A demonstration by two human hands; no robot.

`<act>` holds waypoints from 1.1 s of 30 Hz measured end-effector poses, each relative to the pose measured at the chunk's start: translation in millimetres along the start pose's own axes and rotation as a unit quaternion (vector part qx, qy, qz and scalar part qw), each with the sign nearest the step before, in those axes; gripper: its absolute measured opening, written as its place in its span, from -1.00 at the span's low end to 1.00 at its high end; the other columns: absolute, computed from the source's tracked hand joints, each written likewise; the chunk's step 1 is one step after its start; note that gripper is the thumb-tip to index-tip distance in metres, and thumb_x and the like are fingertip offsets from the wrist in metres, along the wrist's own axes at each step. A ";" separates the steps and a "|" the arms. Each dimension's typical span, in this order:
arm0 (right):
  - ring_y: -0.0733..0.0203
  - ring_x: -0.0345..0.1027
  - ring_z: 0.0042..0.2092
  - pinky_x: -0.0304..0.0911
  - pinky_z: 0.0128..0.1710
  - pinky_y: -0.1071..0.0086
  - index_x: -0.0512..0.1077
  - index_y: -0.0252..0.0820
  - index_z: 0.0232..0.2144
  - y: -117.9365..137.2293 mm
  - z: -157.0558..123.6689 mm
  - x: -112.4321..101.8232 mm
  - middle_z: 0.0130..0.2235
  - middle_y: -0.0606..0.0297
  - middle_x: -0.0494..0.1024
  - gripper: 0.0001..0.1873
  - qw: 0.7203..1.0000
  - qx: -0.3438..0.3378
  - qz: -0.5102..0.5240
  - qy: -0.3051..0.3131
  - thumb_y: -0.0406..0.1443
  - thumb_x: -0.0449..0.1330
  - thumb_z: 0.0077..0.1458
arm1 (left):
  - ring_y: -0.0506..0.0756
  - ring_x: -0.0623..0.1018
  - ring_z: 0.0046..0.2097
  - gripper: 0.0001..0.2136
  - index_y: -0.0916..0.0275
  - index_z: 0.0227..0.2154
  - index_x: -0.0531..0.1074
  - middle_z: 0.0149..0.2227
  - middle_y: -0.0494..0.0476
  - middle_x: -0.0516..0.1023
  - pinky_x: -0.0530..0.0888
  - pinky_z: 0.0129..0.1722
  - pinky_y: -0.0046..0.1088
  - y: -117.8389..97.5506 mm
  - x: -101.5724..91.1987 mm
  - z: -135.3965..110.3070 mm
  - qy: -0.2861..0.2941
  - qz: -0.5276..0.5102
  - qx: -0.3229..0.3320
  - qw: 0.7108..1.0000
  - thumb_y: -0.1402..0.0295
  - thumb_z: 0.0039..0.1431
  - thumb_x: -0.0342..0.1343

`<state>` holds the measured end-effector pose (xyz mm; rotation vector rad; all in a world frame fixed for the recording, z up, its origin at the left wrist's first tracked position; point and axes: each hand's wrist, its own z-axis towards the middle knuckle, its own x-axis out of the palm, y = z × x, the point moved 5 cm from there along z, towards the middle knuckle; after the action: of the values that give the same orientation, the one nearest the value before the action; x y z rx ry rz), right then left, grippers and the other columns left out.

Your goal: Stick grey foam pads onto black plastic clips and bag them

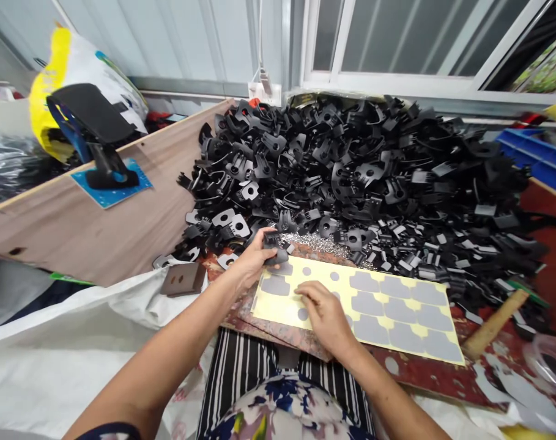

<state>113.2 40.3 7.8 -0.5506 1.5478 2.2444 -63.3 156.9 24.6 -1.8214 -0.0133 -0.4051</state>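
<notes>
My left hand (254, 256) is closed round a small black plastic part (274, 246), held just above the top left corner of a yellow backing sheet (443, 288) that carries several grey adhesive pads. My right hand (321, 315) rests on the sheet's left part, fingers curled and pinching at a grey pad (304, 315); whether it has lifted one I cannot tell. Behind the sheet lies a big heap of black plastic parts (364, 177).
A wooden board (98, 226) leans at the left with a black stand on a blue base (106, 177). A brown block (183, 279) lies on a white sack (66, 348). Blue bins (539, 156) sit far right, a wooden handle (493, 324) near the sheet's right end.
</notes>
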 end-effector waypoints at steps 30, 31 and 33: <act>0.15 0.39 -0.20 0.31 -0.11 0.27 0.43 -0.10 -0.30 -10.4 8.3 -26.3 -0.29 0.33 0.48 -0.91 0.980 0.096 0.136 -0.109 -0.29 0.30 0.16 | 0.13 0.54 -0.27 -0.61 0.12 0.06 0.44 -0.09 0.19 0.47 0.61 -0.37 -0.28 47.1 52.0 -57.7 0.128 -0.286 -0.120 0.942 0.05 0.29 0.21; 0.15 0.39 -0.19 0.31 -0.11 0.27 0.43 -0.11 -0.29 -11.3 8.1 -25.8 -0.29 0.32 0.48 -0.91 0.980 0.096 0.135 -0.110 -0.29 0.30 0.16 | 0.12 0.53 -0.28 -0.62 0.12 0.06 0.44 -0.10 0.18 0.46 0.61 -0.37 -0.28 47.0 51.7 -57.9 0.126 -0.284 -0.121 0.943 0.06 0.29 0.21; 0.15 0.39 -0.19 0.31 -0.10 0.27 0.43 -0.11 -0.29 -13.1 7.8 -25.1 -0.28 0.31 0.49 -0.91 0.980 0.097 0.132 -0.110 -0.29 0.30 0.17 | 0.10 0.51 -0.29 -0.63 0.11 0.06 0.44 -0.11 0.16 0.45 0.62 -0.36 -0.27 47.3 51.1 -58.6 0.119 -0.280 -0.124 0.945 0.06 0.28 0.22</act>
<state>140.4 50.3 12.5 -0.0408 1.7804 2.2142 -20.7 78.1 8.3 -1.9872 -0.3315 -1.0680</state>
